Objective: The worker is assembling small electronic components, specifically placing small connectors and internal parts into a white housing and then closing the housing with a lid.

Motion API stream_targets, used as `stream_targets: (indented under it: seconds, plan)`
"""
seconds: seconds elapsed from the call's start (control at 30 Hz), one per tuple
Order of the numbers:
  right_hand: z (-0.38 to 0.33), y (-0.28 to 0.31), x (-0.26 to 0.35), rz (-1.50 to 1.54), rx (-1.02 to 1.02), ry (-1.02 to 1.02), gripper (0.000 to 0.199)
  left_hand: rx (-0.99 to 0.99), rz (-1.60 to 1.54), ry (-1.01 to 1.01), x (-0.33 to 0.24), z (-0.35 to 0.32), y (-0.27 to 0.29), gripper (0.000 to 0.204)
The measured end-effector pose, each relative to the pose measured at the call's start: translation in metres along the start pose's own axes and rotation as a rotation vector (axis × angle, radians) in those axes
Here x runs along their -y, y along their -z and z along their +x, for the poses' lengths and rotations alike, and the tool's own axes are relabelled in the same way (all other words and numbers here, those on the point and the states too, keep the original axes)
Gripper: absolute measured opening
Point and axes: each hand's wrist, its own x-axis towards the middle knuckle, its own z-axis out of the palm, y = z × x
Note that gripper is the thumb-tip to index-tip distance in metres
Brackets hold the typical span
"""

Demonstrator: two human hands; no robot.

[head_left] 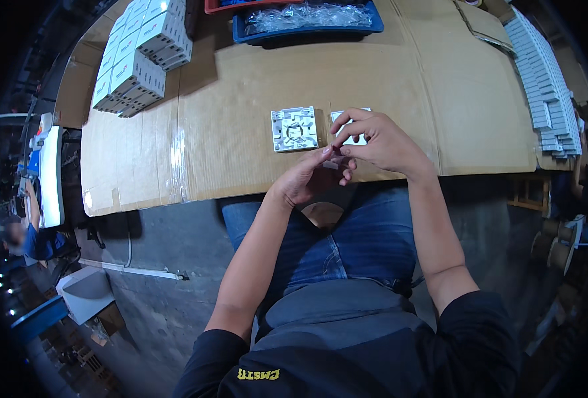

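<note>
My left hand (307,178) and my right hand (377,140) meet at the near edge of a cardboard-covered table (241,99), their fingertips pinching a small pale part (337,154) between them; what the part is cannot be made out. Just beyond my left fingers lies a square white plastic base (294,129) with moulded ribs, open side up. A second white square piece (355,127) sits to its right, mostly hidden under my right hand.
Stacks of small white boxes (138,56) stand at the far left. A blue tray (307,23) with clear bags sits at the back. Rows of white plastic parts (545,79) line the right edge. Another person (35,232) sits far left.
</note>
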Motion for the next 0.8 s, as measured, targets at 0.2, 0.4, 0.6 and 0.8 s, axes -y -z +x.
stream_targets:
  seconds: [0.2,0.4,0.6,0.8]
  plan:
    - [-0.002,0.007,0.01,-0.221,0.176,-0.069,0.013,0.004,0.082,-0.015,0.003,0.002,0.004,0.052]
    - [-0.003,0.007,0.003,-0.234,0.15,-0.021,0.018,-0.094,0.08,-0.063,0.007,0.001,0.003,0.058]
    - [-0.012,0.005,0.005,-0.11,-0.021,0.074,0.013,-0.344,0.584,-0.464,0.016,-0.015,-0.038,0.03]
    - [-0.017,-0.03,-0.002,0.32,-0.345,0.109,0.028,-0.467,0.731,-0.462,0.02,-0.024,-0.046,0.031]
